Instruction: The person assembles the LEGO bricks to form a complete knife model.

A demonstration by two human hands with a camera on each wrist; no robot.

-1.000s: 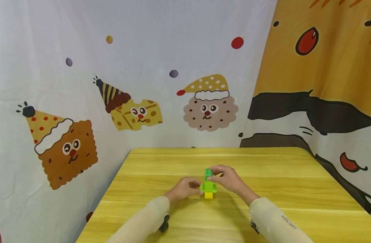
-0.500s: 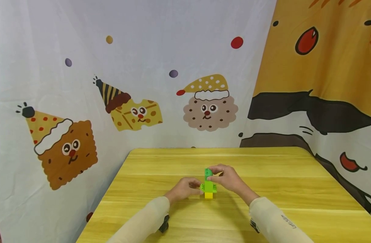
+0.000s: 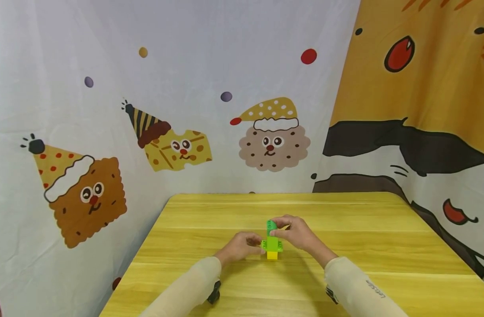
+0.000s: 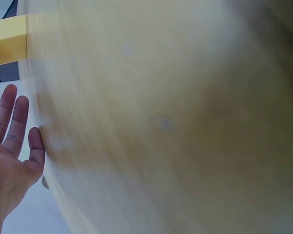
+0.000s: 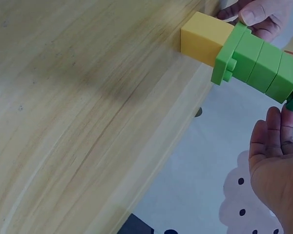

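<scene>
A small tower of toy building blocks stands upright on the wooden table. Its bottom is a yellow block, also seen in the left wrist view as a yellow block. Above it lie a light green plate that juts out sideways and several light green blocks. A darker green block tops the stack. My right hand pinches this top block between thumb and fingers. My left hand holds the plate's left end, thumb against it; its other fingers extend loosely.
Behind the table hangs a white cloth printed with cartoon biscuits and cheese. The table's far edge lies well beyond the tower. Both forearms wear light sleeves with dark straps at the wrists.
Both hands keep their places on the tower. The top block's studs look slightly different now, perhaps from a small shift; otherwise nothing has visibly moved.
</scene>
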